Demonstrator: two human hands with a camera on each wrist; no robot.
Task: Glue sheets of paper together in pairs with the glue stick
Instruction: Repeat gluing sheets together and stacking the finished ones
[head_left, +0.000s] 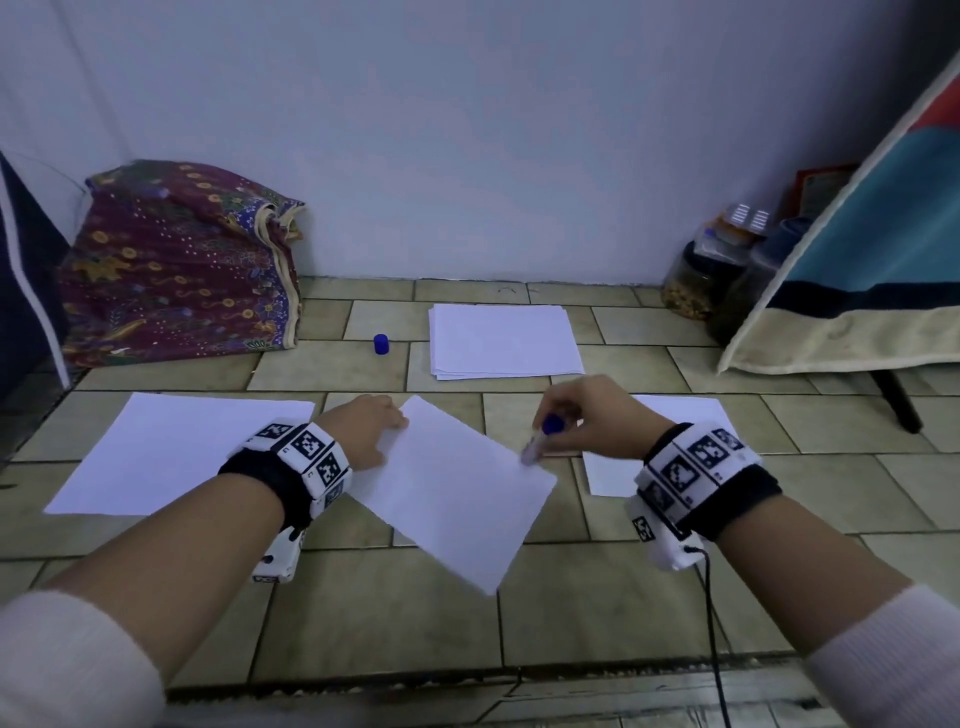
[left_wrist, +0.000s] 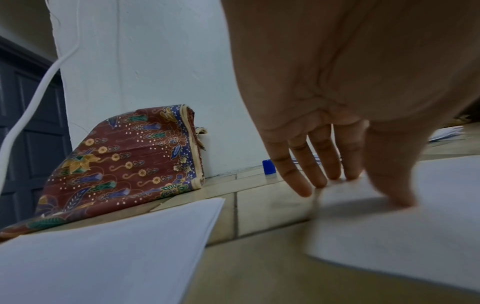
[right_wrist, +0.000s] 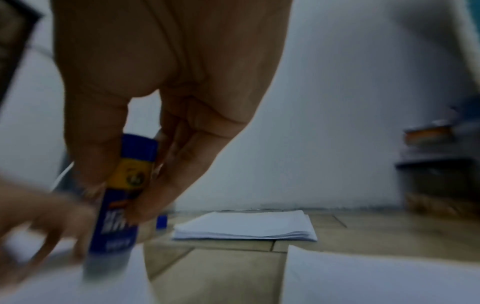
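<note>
Both forearms reach in from white sleeves (head_left: 67, 660), each wrist strapped w/ a marker-patterned camera band (head_left: 306, 457). Between the hands lies a skewed sheet of paper (head_left: 457, 493) on the tiled floor (head_left: 363, 613). Left hand (head_left: 363, 428) is flat — straight fingers (left_wrist: 319, 164) pressing the sheet's far left corner. Right hand (head_left: 592, 421) pinches a blue glue stick (head_left: 543, 441) betw. thumb and fingers, uncapped end down, touching the sheet's right edge; that tip is blurred in the wrist view. Beyond the hands sits a stack of paper (head_left: 506, 340), and just left of it, the blue cap (head_left: 381, 344) standing alone. Under the right wrist is another sheet (head_left: 613, 473); outside the left wrist, a larger sheet (head_left: 171, 452). Farther left — a batik-patterned cloth bundle (head_left: 182, 265) against the wall (head_left: 467, 130).
</note>
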